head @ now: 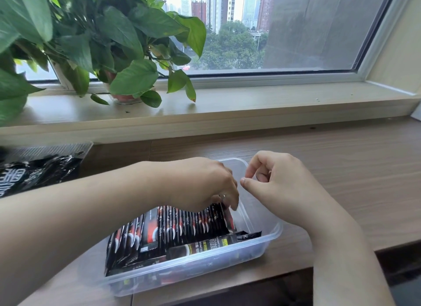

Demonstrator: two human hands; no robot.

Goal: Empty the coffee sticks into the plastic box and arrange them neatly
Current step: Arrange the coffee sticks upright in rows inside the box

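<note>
Coffee sticks (182, 228) in plastic box (271, 235) on table (341, 169), bag (34, 176) left

1. The left hand (205, 185) reaches in over the middle of the plastic box (271, 239), palm down and fingers curled downward. Its fingertips are hidden, so the grip is unclear.
2. The right hand (278, 182) hovers over the box's far right corner, fingers loosely curled and holding nothing, its thumb pointing toward the left hand.
</note>
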